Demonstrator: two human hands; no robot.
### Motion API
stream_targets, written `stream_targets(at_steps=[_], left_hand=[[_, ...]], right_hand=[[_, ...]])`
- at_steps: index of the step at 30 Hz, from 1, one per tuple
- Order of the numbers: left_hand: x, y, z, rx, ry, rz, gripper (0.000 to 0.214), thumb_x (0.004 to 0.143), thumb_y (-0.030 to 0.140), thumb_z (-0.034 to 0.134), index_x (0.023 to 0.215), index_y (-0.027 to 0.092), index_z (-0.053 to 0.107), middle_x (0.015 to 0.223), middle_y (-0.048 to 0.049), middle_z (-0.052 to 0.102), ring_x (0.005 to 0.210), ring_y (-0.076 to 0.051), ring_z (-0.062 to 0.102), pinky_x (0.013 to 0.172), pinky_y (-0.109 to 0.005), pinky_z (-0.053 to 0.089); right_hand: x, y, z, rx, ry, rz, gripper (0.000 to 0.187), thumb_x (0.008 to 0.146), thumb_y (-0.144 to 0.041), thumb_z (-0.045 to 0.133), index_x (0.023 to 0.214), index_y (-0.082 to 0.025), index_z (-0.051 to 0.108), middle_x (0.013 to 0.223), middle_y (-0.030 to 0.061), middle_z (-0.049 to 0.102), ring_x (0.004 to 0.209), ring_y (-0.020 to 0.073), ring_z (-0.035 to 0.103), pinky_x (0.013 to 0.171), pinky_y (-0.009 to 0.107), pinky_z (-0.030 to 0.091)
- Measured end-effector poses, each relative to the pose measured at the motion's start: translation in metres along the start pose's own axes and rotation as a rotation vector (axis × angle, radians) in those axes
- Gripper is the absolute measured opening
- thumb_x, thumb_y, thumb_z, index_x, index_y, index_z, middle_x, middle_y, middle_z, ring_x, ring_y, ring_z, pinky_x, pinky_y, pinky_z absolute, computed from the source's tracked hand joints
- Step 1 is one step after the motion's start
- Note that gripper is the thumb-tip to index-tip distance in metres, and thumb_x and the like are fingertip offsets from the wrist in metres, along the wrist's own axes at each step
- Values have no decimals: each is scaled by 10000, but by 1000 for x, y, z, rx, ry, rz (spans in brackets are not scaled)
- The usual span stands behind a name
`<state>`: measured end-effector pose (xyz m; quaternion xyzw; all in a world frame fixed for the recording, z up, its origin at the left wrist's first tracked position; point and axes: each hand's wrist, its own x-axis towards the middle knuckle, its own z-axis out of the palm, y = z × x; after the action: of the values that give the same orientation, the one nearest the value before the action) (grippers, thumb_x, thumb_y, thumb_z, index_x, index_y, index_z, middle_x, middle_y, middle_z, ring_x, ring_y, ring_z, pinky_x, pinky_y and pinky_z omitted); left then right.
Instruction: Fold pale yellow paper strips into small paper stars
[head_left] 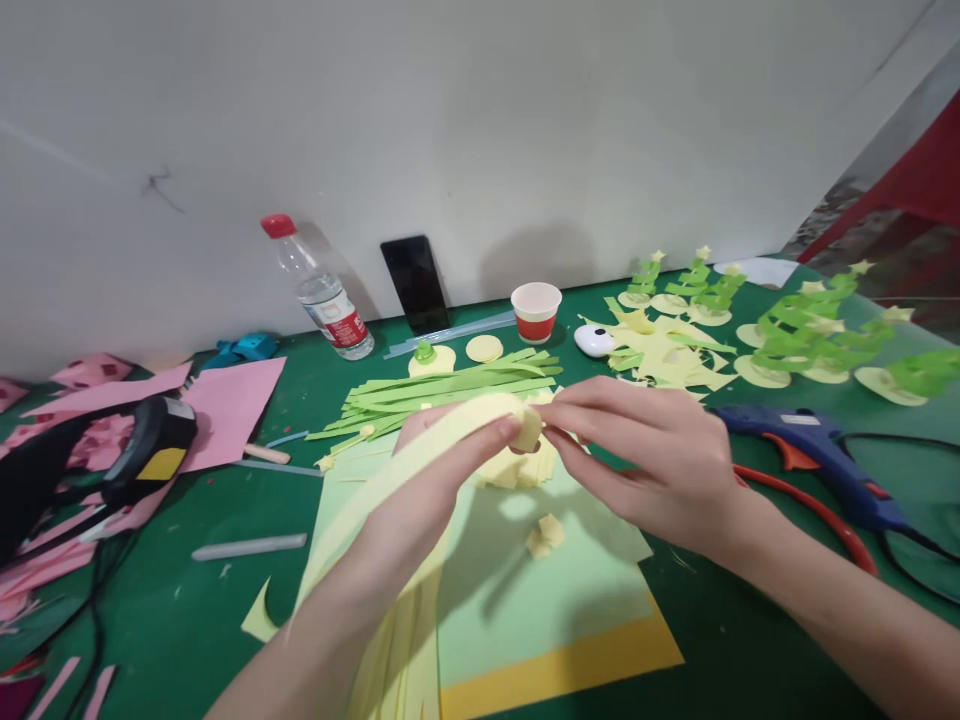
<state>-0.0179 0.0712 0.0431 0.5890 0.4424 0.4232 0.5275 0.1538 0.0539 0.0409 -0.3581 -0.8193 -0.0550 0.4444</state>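
Both hands meet above the green table (187, 610). My left hand (442, 480) pinches a long pale yellow paper strip (450, 425) that arcs over its fingers and trails down toward me. My right hand (637, 460) pinches the rolled end of that strip (529, 428) between thumb and fingertips. Below the hands lie a light green sheet (540, 590) on a yellow sheet (570, 665), small folded yellow pieces (545, 535), and more pale yellow strips (397, 650). A pile of green paper strips (442, 390) lies just behind the hands.
A blue glue gun (817, 455) and red-handled scissors (817, 515) lie right. Another glue gun (150, 445) and pink paper (225, 400) lie left. At the back stand a water bottle (322, 295), phone (416, 285), paper cup (535, 310) and several green paper trees (810, 330). A glue stick (247, 547) lies front left.
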Motion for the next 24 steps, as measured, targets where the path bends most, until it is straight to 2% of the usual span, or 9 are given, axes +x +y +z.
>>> stream_targets(at_steps=[3,5,8,13,16,18,21,24], left_hand=[[-4,4,2,-48,-26,6,148,780,325,665,692,209,691,697,-8,695,660,-171,651,598,-281,541],[-7,8,4,-104,-41,-20,117,766,311,677,716,206,685,696,-6,688,644,-157,639,592,-262,535],[-7,10,5,-130,-77,-17,119,773,278,660,693,190,663,670,-12,659,626,-147,610,586,-256,527],[0,5,2,-65,-120,53,215,805,240,606,595,202,634,602,2,609,581,-132,556,570,-248,509],[3,1,0,-36,-135,82,202,806,249,604,613,211,645,636,-7,635,622,-153,590,600,-264,516],[3,0,-1,-31,-99,104,131,815,271,604,705,222,659,739,-18,674,699,-174,628,641,-279,523],[2,4,0,69,-24,185,78,823,256,595,811,229,667,856,-23,705,808,-195,647,724,-302,514],[-2,9,3,216,11,230,73,790,207,611,764,223,678,828,-11,717,788,-200,652,716,-310,505]], right_hand=[[-2,3,1,-190,11,-155,162,855,-42,537,854,-120,679,721,73,726,623,145,653,534,244,470],[-4,4,1,-265,5,-205,169,871,-63,528,867,-135,681,707,58,728,593,134,638,522,246,452],[-5,6,1,-318,4,-221,185,876,-75,522,865,-162,686,681,39,718,551,128,603,503,260,416],[-5,9,4,-360,12,-283,203,845,-78,558,745,-195,691,610,23,681,505,128,557,462,265,405],[-3,7,4,-283,17,-242,231,831,-85,550,682,-208,677,584,19,666,498,131,561,447,261,427],[1,3,2,-76,33,-70,245,801,-56,537,655,-217,651,593,15,656,518,131,568,469,254,446],[7,-3,-3,388,3,399,211,742,-65,547,593,-210,579,572,-2,595,517,119,524,473,244,426],[12,-6,-7,781,-110,836,155,678,-146,611,546,-196,546,499,-42,476,444,85,417,412,220,332]])
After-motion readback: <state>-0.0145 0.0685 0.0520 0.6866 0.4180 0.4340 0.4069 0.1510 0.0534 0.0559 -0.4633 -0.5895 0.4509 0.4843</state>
